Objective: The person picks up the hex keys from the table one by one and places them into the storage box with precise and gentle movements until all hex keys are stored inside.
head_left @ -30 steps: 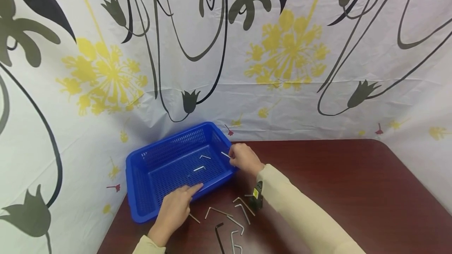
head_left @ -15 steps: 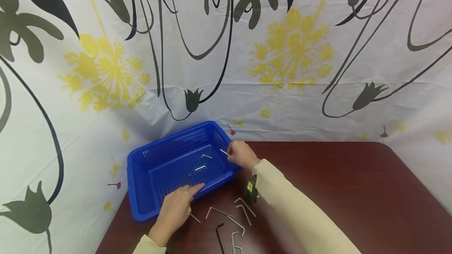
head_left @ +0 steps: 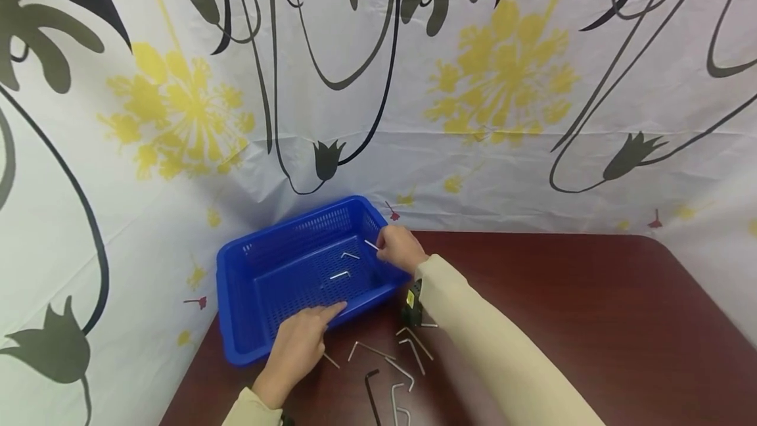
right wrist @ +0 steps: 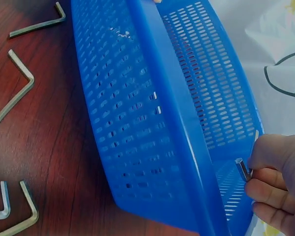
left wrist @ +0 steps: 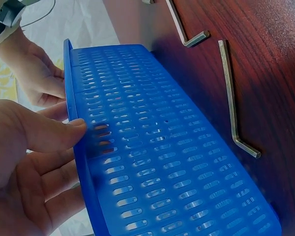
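Observation:
My left hand [head_left: 298,344] grips the near rim of the blue perforated plastic basket [head_left: 220,281]; in the left wrist view its thumb [left wrist: 59,135] lies outside the rim and the other fingers are on the inner side. At the basket's right end, my right hand [head_left: 402,248] pinches a silver hex key [right wrist: 243,169] between thumb and fingers, its long arm [head_left: 370,244] pointing left over the basket. On the basket floor lie two other hex keys, one nearer the middle [head_left: 340,275] and one further back [head_left: 351,256].
Several loose hex keys lie on the dark red wooden table [head_left: 532,321] in front of the basket, among them a black one [head_left: 371,396] and a brassy one [left wrist: 231,93]. A white floral-patterned sheet [head_left: 367,104] hangs behind the table and at its left side.
My right hand has shifted slightly left with the hex key, further over the basket. The left hand keeps its place on the rim. The head view has turned a little.

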A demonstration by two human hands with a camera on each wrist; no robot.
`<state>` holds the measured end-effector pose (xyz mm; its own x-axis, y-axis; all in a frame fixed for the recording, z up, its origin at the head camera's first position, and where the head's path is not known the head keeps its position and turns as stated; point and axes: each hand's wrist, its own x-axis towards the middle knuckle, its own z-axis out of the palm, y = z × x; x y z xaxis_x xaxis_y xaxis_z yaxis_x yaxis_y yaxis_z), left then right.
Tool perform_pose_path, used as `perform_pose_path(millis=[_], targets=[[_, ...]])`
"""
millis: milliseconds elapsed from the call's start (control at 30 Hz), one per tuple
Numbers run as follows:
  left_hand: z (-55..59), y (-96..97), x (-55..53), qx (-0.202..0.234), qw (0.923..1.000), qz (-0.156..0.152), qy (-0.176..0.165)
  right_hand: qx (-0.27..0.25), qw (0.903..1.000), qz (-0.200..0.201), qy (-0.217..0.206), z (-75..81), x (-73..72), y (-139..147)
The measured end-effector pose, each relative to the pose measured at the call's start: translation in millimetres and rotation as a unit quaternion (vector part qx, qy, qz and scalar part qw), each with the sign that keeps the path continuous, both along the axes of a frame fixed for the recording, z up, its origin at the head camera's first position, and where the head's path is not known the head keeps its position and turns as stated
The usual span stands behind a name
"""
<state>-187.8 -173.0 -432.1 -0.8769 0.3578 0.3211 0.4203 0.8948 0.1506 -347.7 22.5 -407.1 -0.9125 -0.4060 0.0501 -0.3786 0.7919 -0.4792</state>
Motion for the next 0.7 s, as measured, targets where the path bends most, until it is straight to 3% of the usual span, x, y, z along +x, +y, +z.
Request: perform_pose_path(millis=[367,700], targets=[[0.1,-5.1,-3.0,-0.005,1.0000,-0.004,-0.002,0.033,0.9982,0.038,-0.032,-1.1,-16.0,-20.2],[-2.5,-4.5,-5.7,0.019,0.9998,-0.010,0.001,0.047,0.9974,0.032,-0.045,-12.5,-32.5,-31.1]])
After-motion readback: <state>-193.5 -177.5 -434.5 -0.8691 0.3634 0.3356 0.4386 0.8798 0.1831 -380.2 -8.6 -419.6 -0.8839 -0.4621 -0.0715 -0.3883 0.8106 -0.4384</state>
